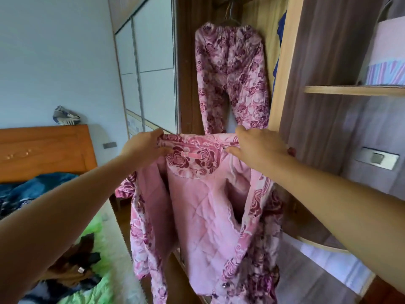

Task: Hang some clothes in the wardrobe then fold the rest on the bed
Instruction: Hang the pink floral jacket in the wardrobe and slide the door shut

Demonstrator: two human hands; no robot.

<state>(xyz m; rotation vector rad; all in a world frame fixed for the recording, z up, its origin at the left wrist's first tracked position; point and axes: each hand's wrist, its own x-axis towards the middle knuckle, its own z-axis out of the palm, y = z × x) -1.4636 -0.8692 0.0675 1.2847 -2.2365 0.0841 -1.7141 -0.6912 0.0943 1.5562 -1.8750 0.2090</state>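
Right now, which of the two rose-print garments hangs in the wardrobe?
The trousers, on a hanger in the wardrobe; the left hand and right hand hold the jacket by its collar.

Access to wardrobe bay (190,84) narrow: sliding door (153,62) edge at left, wooden divider (282,73) at right. Mid-bay hang floral trousers (232,77), filling most of upper width; thin gaps either side. Just below hems, jacket (203,205), gripped by left hand (142,148) and right hand (258,148), spans bay and blocks lower part. Right of divider, shelf (350,90) juts out; open room beneath it. At left, bed (94,288) edge crowded by clothes pile (74,264).
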